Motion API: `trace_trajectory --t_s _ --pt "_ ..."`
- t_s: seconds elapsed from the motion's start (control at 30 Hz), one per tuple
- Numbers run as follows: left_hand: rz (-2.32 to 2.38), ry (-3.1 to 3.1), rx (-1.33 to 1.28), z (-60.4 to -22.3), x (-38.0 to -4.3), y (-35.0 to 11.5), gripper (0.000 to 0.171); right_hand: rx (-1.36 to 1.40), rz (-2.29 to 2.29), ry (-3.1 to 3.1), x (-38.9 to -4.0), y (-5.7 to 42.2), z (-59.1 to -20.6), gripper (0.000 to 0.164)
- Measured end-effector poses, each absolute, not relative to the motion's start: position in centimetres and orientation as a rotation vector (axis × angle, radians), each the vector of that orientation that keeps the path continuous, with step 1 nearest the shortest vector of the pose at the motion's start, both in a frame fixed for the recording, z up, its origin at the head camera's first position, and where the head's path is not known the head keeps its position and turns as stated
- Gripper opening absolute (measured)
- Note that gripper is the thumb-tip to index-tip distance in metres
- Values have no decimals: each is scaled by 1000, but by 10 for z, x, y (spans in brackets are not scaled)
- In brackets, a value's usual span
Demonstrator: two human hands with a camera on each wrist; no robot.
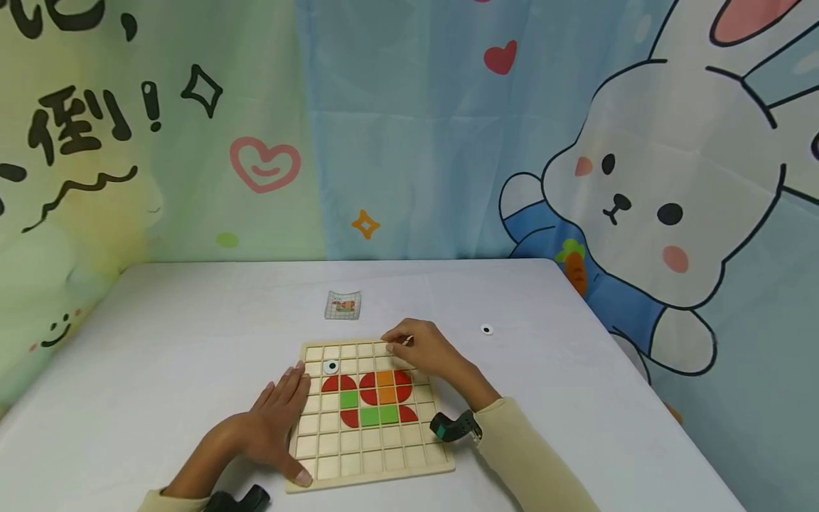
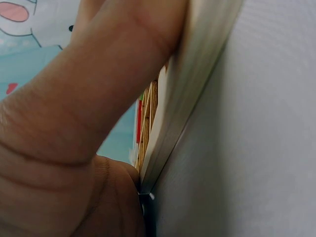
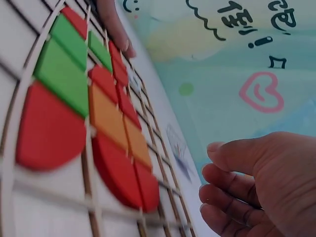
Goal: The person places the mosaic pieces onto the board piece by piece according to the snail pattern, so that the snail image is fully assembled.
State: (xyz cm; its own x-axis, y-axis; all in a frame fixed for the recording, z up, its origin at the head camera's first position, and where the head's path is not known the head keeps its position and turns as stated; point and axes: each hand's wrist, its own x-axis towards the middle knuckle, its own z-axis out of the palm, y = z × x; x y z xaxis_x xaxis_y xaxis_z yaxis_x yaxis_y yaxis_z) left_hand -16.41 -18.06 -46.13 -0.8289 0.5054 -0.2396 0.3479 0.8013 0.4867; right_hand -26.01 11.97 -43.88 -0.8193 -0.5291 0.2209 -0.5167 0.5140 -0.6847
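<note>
A wooden grid board [image 1: 328, 466] lies on the table, holding red pieces [image 1: 368, 389], green square tiles [image 1: 349, 400] and orange square tiles [image 1: 386, 387]. A white eye piece [image 1: 330, 366] sits in one of its upper left cells. My left hand [image 1: 271, 419] rests along the board's left side, fingers extended and thumb on the near left corner. Over the far right corner is my right hand [image 1: 425, 348], its fingers loosely bent. In the right wrist view that hand [image 3: 261, 182] holds nothing; whether it touches the board's edge is unclear.
A small picture card [image 1: 343, 306] lies beyond the board on the white table [image 1: 192, 334]. Another eye piece [image 1: 487, 330] lies to the right of the right hand. A printed cloth backdrop [image 1: 409, 142] hangs behind the table's far edge. Both wrists wear dark bands.
</note>
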Motion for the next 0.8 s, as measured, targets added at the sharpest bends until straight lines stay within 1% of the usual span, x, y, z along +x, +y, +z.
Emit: trace_trajectory --t_s 0.2,0.4,0.8 --pt "646 2609 639 -455 -159 -186 152 -895 -1234 2758 -262 133 -443 17" --pt "698 2564 670 -445 -157 -184 148 -867 -1215 2832 -268 158 -449 16" --pt "723 2575 712 -456 -161 -184 151 -805 -1305 2905 -278 210 -447 20"
